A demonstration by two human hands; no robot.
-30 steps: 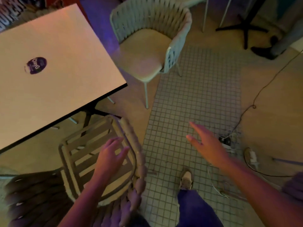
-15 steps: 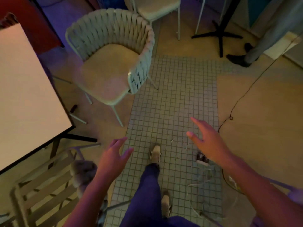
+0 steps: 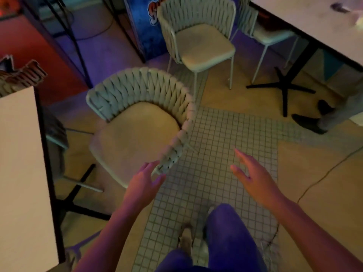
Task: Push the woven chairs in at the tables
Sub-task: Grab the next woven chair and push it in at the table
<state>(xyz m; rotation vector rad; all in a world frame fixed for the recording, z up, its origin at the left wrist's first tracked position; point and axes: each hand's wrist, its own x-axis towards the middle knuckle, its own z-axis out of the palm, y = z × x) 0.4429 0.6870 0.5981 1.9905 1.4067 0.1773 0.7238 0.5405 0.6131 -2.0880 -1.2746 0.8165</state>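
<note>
A pale woven chair [image 3: 137, 99] with a beige cushion stands pulled out from the white table [image 3: 21, 158] at the left. My left hand [image 3: 144, 183] is open, its fingers spread right at the near end of the chair's woven armrest; whether they touch it I cannot tell. My right hand [image 3: 253, 177] hovers open over the tiled floor, apart from the chair. A second woven chair [image 3: 198, 30] stands farther back, away from the white table [image 3: 314, 24] at the top right. A third chair [image 3: 269, 34] sits partly under that table.
Black cross-shaped table bases [image 3: 282, 89] stand on the floor at right and lower left. Another person's shoe and trouser leg [image 3: 314, 122] are at the right edge. A thin cable [image 3: 324, 173] runs across the floor. A blue cabinet [image 3: 145, 22] stands behind.
I have walked forward past the slatted chair; the woven chair now lies close below me. My left hand has reached up to its armrest end, and my right hand stays open.
</note>
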